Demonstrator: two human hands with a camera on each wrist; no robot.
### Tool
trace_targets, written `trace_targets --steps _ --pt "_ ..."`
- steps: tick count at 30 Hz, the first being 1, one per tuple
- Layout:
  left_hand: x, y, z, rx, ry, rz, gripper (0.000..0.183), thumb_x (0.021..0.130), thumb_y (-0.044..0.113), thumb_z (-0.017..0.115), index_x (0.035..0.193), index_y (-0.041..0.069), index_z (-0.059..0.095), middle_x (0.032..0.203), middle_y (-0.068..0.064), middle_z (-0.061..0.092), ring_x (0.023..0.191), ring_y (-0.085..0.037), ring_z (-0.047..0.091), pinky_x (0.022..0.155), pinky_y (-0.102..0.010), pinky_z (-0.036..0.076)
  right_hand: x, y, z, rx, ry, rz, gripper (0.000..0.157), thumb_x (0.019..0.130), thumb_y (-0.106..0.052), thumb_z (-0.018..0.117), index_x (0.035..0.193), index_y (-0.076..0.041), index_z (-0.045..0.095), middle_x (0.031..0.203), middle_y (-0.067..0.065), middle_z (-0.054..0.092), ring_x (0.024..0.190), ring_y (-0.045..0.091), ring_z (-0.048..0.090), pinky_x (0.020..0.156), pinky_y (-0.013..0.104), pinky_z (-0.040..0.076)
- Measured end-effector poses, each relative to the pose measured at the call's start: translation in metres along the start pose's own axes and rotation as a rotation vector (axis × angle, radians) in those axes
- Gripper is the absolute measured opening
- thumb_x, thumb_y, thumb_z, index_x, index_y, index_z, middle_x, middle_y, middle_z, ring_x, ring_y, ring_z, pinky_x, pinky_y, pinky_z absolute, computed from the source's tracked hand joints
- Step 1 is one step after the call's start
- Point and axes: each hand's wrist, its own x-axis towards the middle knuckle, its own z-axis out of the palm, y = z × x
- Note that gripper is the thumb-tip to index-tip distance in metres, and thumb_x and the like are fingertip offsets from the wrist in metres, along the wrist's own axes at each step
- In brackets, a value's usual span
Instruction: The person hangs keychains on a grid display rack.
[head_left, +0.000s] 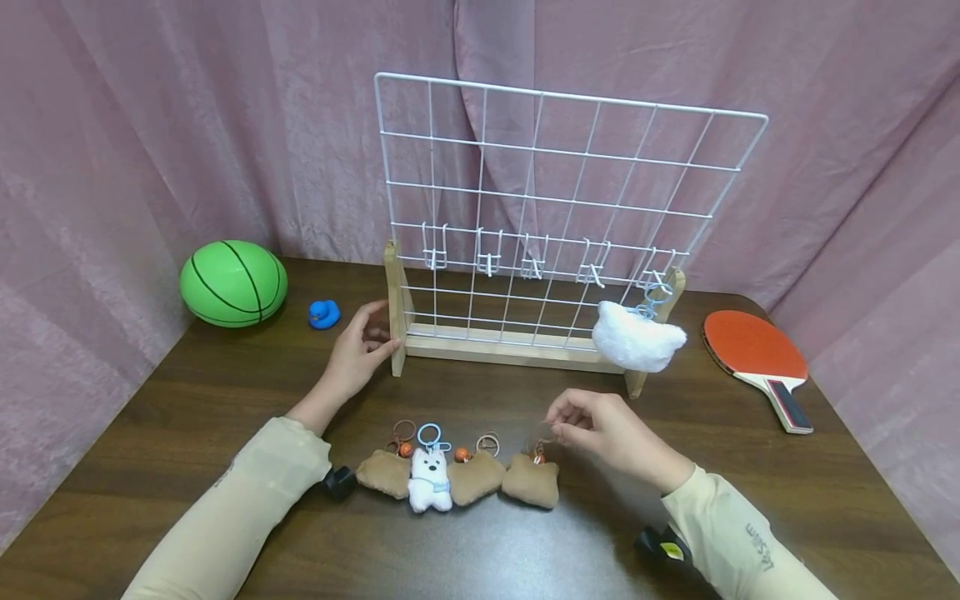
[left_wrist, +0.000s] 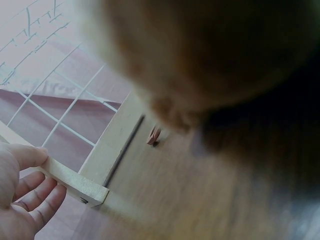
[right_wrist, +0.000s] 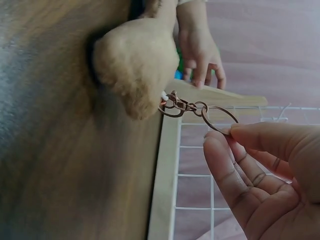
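My right hand [head_left: 609, 429] pinches the metal ring [right_wrist: 220, 120] of a brown plush keychain [head_left: 531, 482] between thumb and forefinger. In the right wrist view the brown plush [right_wrist: 135, 62] dangles from the ring's clasp. My left hand [head_left: 358, 350] grips the left wooden post [head_left: 397, 312] of a white wire grid rack [head_left: 577, 154], thumb on the near side. From the rightmost hook of the rack hangs a white plush keychain [head_left: 639, 337]. Two more brown plush keychains [head_left: 384, 475] lie on the table, with a white dog plush keychain [head_left: 430, 483] between them.
Several white hooks [head_left: 489, 260] line the lower part of the grid. A green ball [head_left: 234, 283] and a blue rubber duck [head_left: 324, 314] sit at the left. To the right lies a red table tennis paddle [head_left: 757, 346]. Pink curtains [head_left: 315, 125] hang behind the wooden table [head_left: 247, 375].
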Motion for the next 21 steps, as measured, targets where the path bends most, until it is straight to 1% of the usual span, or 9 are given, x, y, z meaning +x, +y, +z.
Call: trace_targets --steps 4,7,11,17,21 --pt "0.000 -0.001 0.000 0.004 0.003 0.003 0.060 0.090 0.004 0.065 0.143 0.005 0.036 0.124 -0.024 0.055 0.103 -0.034 0.060 0.076 -0.012 0.048 0.000 -0.004 -0.007 -0.048 0.013 -0.014 0.008 0.088 -0.005 0.067 0.092 -0.012 0.066 0.081 -0.004 0.069 0.073 -0.001 0.059 0.066 0.021 0.053" --pt "0.000 -0.001 0.000 0.007 0.004 0.003 0.060 0.090 0.003 0.064 0.143 0.005 0.036 0.124 -0.024 0.055 0.103 -0.034 0.060 0.077 -0.014 0.049 0.001 -0.005 -0.012 -0.073 0.016 -0.023 0.009 0.087 -0.005 0.067 0.092 -0.012 0.066 0.081 -0.005 0.068 0.073 -0.001 0.058 0.066 0.020 0.052" --pt "0.000 -0.001 0.000 0.008 0.005 0.008 0.060 0.090 0.002 0.064 0.143 0.004 0.036 0.123 -0.024 0.055 0.103 -0.034 0.060 0.077 -0.015 0.050 0.003 -0.006 -0.019 -0.097 0.026 -0.030 0.008 0.087 -0.004 0.067 0.091 -0.011 0.066 0.081 -0.004 0.068 0.074 -0.002 0.058 0.067 0.020 0.052" --pt "0.001 -0.003 0.001 0.012 0.006 0.018 0.061 0.089 0.002 0.065 0.143 0.005 0.036 0.123 -0.023 0.056 0.102 -0.032 0.060 0.076 -0.013 0.050 0.008 -0.010 -0.033 -0.116 0.053 -0.015 0.008 0.087 -0.002 0.067 0.091 -0.010 0.066 0.083 0.000 0.068 0.075 0.001 0.057 0.068 0.021 0.051" --pt "0.001 -0.004 0.000 0.009 0.006 0.014 0.061 0.089 0.002 0.065 0.143 0.005 0.036 0.124 -0.024 0.055 0.103 -0.033 0.060 0.079 -0.019 0.052 0.013 -0.012 -0.042 -0.113 0.057 -0.001 0.007 0.087 -0.001 0.066 0.092 -0.007 0.066 0.086 0.003 0.068 0.076 0.002 0.058 0.068 0.021 0.051"
